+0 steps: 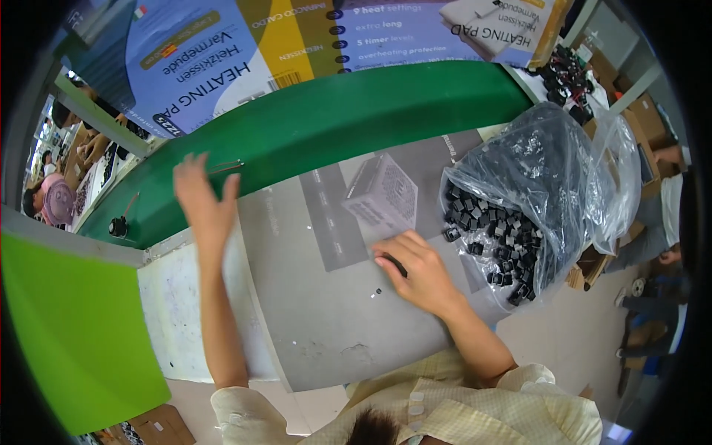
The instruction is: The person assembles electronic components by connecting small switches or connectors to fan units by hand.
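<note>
My left hand [204,196] reaches over the green belt [326,111], slightly blurred, with its fingers and thumb apart. Just right of it, a thin reddish wire [226,167] lies on the belt; I see nothing in that hand's grasp. Above the grey printed sheet [311,319], my right hand [423,274] is closed around a small black part [393,264], mostly covered by the fingers. A tiny black bit [379,291] lies on the sheet below that hand.
At right, a clear plastic bag [552,156] spills several black plastic parts [493,230] onto the sheet. A black part with a wire [119,225] sits on the belt at left. Printed cartons [297,37] stand behind the belt. A bright green panel [67,326] borders the left side.
</note>
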Demonstrator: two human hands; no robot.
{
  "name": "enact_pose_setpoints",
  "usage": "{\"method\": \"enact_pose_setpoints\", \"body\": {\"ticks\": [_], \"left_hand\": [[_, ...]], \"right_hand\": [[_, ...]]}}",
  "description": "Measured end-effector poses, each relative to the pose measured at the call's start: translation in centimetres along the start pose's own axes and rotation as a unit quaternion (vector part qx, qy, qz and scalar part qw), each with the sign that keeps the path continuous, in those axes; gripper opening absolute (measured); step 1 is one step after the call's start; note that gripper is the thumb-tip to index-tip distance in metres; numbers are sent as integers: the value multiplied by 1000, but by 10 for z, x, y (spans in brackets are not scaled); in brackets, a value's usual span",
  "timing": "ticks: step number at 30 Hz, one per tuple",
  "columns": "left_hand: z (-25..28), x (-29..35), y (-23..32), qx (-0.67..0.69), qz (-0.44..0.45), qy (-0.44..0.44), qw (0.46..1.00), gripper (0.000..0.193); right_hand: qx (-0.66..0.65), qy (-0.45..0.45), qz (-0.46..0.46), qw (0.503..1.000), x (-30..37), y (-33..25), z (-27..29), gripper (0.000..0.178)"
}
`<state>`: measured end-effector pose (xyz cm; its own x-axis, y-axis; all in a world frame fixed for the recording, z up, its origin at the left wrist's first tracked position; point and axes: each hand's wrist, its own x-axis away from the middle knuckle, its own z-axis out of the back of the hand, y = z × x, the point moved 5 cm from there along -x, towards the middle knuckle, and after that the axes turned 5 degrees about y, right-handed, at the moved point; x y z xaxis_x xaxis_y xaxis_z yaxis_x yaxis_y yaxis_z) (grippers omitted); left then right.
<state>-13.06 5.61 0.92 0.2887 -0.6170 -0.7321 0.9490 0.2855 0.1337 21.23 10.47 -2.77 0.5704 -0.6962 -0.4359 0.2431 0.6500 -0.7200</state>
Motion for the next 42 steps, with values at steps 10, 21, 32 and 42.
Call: {"method": "enact_pose_setpoints", "body": {"ticks": [10, 21, 32, 42], "left_hand": [[-47, 56, 134, 209, -95, -228, 946, 54], [-51, 60, 135, 183, -115, -203, 955, 53], [-67, 50, 111, 204, -32, -104, 973, 52], [-83, 24, 92, 238, 104, -77, 963, 33]], "right_hand": [[-3, -25, 4, 1000, 2, -3, 1, 23], [6, -26, 44, 999, 7, -2, -4, 25], [7, -10, 80, 997, 7, -5, -9, 24], [9, -13, 80, 997, 8, -6, -8, 24]]}}
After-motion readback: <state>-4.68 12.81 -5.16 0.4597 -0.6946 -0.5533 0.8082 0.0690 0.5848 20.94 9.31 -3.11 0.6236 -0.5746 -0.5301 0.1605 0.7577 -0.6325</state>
